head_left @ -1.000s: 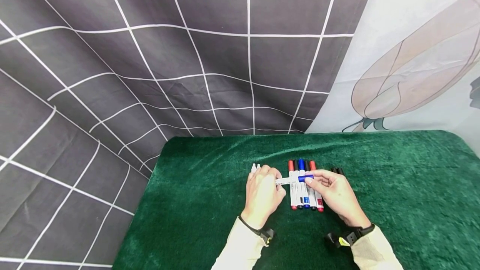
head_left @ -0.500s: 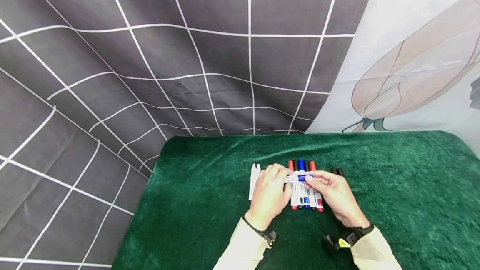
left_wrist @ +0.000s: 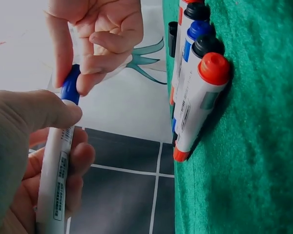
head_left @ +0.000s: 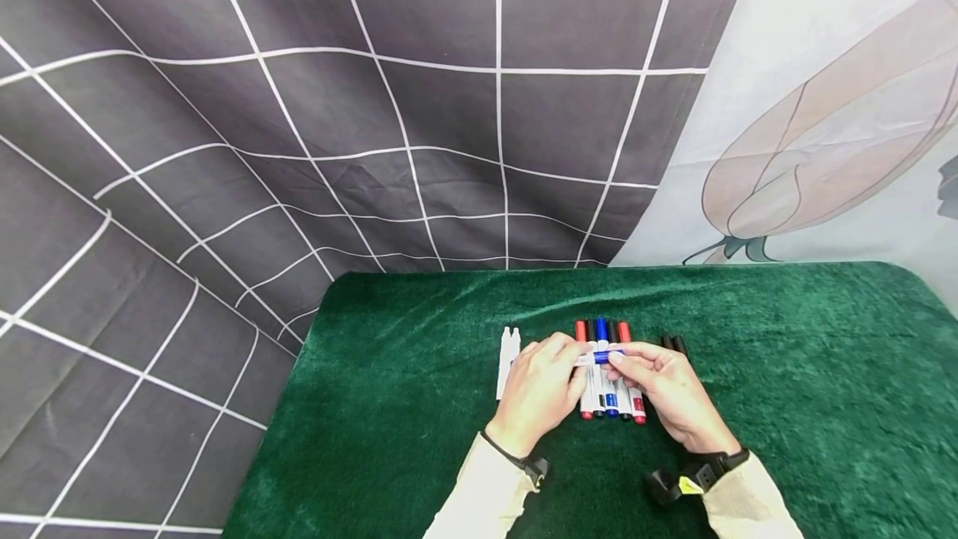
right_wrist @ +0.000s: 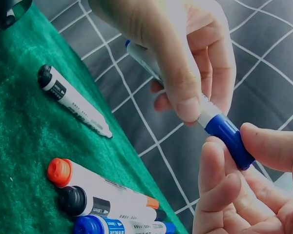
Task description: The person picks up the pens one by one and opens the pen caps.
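My left hand holds the white barrel of a whiteboard marker, thumb on top and fingers curled beneath. Its blue cap is on the barrel's end, pinched between thumb and fingers of my right hand. Both hands are close together above a row of capped markers in red, black and blue, laid side by side on the green cloth. Left of my left hand lie two white markers without caps; one shows a black end in the right wrist view. My left hand hides part of them.
Beyond my right hand lie two black caps. Green velvety cloth covers the table. Behind it hangs a dark grey curtain with white grid lines, and a pale flower-print one is at right.
My left hand has moved right, closer to my right hand, so less of the barrel shows between them. The two capless markers are less covered. My right hand stays nearly in place.
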### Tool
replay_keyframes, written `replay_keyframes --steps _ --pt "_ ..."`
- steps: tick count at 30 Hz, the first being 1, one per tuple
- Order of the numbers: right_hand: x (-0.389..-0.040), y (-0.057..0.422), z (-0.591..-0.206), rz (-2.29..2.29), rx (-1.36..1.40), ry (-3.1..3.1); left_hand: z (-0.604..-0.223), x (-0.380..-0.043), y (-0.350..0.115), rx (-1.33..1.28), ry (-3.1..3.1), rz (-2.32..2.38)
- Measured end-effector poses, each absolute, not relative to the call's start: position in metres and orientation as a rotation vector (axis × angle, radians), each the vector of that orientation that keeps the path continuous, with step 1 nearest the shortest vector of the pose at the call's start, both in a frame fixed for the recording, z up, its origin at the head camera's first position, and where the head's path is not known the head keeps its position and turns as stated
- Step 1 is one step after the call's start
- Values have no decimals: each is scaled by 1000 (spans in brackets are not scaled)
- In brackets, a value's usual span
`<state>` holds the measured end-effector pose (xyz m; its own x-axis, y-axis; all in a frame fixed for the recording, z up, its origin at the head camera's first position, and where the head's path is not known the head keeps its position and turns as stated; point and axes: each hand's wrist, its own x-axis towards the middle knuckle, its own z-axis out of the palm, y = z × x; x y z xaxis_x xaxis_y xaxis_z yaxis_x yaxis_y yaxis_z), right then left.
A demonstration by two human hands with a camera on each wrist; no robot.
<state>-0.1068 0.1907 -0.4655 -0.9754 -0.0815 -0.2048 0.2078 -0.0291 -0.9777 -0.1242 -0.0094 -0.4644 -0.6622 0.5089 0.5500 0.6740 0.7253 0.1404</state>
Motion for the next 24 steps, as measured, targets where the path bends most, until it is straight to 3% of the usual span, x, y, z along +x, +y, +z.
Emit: replay_keyframes --steps 8,24 --pt "-107 191 -467 -2071 2 2065 -464 -125 -12 -960 -2396 -472" --pt "-105 183 -467 -2018 23 2145 -463 -126 -12 -999 -2394 -502"
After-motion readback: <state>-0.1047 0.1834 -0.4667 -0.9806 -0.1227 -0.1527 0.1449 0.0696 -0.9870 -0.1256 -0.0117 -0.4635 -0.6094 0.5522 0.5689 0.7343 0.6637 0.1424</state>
